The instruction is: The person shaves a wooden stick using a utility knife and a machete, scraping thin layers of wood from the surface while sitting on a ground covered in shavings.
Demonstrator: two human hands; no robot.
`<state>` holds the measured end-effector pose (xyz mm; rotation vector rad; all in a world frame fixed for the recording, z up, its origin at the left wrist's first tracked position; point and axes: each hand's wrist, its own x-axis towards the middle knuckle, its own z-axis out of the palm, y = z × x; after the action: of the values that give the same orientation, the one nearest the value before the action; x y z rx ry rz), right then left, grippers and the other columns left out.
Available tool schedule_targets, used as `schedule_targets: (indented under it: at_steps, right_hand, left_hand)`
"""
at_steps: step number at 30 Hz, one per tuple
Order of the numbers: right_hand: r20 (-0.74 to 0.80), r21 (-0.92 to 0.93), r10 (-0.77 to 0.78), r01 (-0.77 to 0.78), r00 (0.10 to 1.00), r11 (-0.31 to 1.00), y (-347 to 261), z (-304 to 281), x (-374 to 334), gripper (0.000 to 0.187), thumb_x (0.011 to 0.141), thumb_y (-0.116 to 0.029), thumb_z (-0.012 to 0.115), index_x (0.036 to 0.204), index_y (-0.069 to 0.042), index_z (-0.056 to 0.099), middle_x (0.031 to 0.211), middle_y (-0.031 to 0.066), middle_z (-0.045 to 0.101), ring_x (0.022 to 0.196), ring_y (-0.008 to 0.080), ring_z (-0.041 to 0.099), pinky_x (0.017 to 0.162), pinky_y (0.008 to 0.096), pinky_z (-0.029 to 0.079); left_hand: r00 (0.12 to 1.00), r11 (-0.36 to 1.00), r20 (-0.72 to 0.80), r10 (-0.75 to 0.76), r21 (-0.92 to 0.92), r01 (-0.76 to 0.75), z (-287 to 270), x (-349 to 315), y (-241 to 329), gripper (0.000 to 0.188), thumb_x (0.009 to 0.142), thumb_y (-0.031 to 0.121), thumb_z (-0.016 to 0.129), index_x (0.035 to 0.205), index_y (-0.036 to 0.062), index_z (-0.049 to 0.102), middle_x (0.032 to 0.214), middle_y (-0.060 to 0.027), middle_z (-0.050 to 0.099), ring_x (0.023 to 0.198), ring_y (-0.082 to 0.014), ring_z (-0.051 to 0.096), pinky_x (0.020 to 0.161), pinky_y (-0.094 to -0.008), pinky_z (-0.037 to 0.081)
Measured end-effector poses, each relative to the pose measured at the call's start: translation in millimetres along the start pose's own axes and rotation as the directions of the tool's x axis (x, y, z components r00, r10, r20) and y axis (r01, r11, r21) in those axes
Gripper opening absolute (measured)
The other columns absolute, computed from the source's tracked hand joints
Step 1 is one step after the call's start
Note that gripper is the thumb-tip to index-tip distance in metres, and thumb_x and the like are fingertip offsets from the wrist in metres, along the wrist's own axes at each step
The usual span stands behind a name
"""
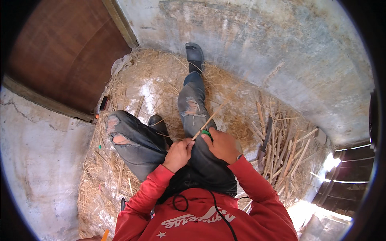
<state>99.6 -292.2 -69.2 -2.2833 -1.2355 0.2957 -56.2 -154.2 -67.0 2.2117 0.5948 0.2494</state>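
Evidently in hand: you seemed to be shaving the thin stick.
Left hand: pinched its near end.
Right hand: closed around a green object beside it.
Stick's place: over your right thigh.
Next move: probably needed steady pinching.

Stained wall, pale floor (straw-strewn).

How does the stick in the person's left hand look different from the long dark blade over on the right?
The stick is pale tan; the blade is dark.
The stick is thin like a rod, while the blade is broader.
The left hand grips the stick by one end; the blade lies by the heap of sticks, with no hand on it.
Both are long and narrow.
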Motion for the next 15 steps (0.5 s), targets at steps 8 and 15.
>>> schedule_targets:
  at_steps: [8, 15]
  right_hand:
    - [-0.030, 0.052, 0.083, -0.082, 0.996, 0.995, 14.8, 14.8, -0.4, 0.039, 0.104, -0.044, 0.054, 0.099, -0.006, 0.059, 0.068, 0.0232, 0.063, 0.068, 0.0458, 0.064, 0.061, 0.0559, 0.047]
    - [-0.082, 0.074, 0.087, -0.081, 0.993, 0.994, 28.1, 11.7, 14.1, 0.043, 0.104, -0.045, 0.052, 0.100, -0.003, 0.061, 0.072, 0.0241, 0.066, 0.069, 0.0470, 0.065, 0.063, 0.0568, 0.050]
  left_hand:
    - [1.000, 0.996, 0.012, 0.026, 0.089, -0.027, -37.3, -71.1, -6.9, 0.016, 0.098, 0.010, 0.064, 0.108, -0.0009, 0.069, 0.078, -0.0283, 0.063, 0.073, -0.0463, 0.065, 0.062, -0.0497, 0.050]
    - [1.000, 0.982, 0.012, -0.008, 0.188, 0.006, -94.0, -162.4, -10.4, 0.022, 0.095, 0.008, 0.067, 0.114, -0.0036, 0.067, 0.079, -0.0253, 0.067, 0.072, -0.0427, 0.068, 0.062, -0.0471, 0.053]
